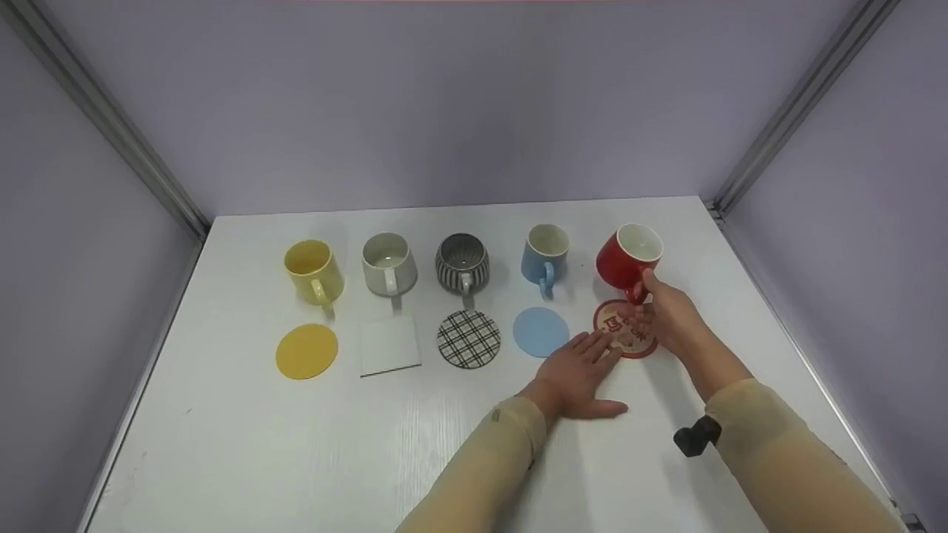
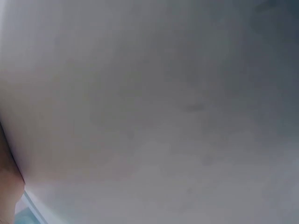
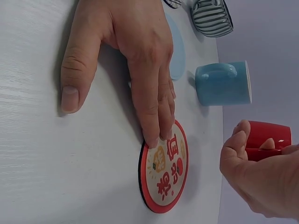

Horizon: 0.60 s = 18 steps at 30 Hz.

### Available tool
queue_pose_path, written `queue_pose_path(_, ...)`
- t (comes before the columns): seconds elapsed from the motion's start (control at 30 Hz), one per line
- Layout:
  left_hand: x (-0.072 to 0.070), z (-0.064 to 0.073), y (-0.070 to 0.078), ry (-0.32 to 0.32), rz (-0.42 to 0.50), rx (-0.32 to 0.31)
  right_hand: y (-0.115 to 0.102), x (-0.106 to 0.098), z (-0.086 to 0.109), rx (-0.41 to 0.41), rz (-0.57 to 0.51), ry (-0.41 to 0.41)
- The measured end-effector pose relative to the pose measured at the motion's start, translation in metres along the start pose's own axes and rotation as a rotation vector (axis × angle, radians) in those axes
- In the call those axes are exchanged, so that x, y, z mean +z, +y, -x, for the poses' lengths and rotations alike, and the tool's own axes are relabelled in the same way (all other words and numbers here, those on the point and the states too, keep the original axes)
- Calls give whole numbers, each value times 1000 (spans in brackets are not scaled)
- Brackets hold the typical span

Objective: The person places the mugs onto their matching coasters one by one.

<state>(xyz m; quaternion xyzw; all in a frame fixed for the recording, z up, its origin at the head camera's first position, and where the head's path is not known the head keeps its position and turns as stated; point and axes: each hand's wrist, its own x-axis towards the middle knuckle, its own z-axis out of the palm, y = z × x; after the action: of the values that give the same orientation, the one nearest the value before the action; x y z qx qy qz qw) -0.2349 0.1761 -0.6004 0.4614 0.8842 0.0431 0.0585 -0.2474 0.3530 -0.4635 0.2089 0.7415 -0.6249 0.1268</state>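
Observation:
In the head view my right hand [image 1: 675, 317] grips the handle of a red mug [image 1: 622, 259] with a white inside, tilted at the right end of a row of mugs. The right wrist view shows the same red mug [image 3: 268, 135] with the fingers curled at its handle. My left hand [image 1: 581, 376] lies palm down with fingers spread, its fingertips on the edge of a round red-rimmed coaster [image 3: 163, 175] printed with red characters. A light blue coaster [image 1: 541, 332] is just left of those fingers. Only a sliver of skin shows in the left wrist view.
Along the back stand a yellow mug [image 1: 315, 274], a white mug [image 1: 389, 266], a grey striped mug [image 1: 462, 265] and a light blue mug [image 1: 544, 259]. In front lie a yellow coaster [image 1: 306, 352], a white square coaster [image 1: 389, 346] and a checked coaster [image 1: 469, 339]. Walls enclose the white table [image 1: 296, 451].

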Motion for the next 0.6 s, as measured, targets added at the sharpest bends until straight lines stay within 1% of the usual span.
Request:
queue_pose_path(0.27, -1, 1, -2, 9, 17, 3, 3, -4, 9, -24, 45, 10)
queue_pose_path(0.33, 0, 1, -2, 13, 22, 4, 5, -5, 11, -28, 32, 9)
queue_pose_path(0.47, 0, 1, -2, 14, 30, 5, 8, -7, 15, -12, 6, 0)
queue_pose_path(0.6, 0, 1, -1, 18, 36, 6, 11, -9, 19, 1, 9, -1)
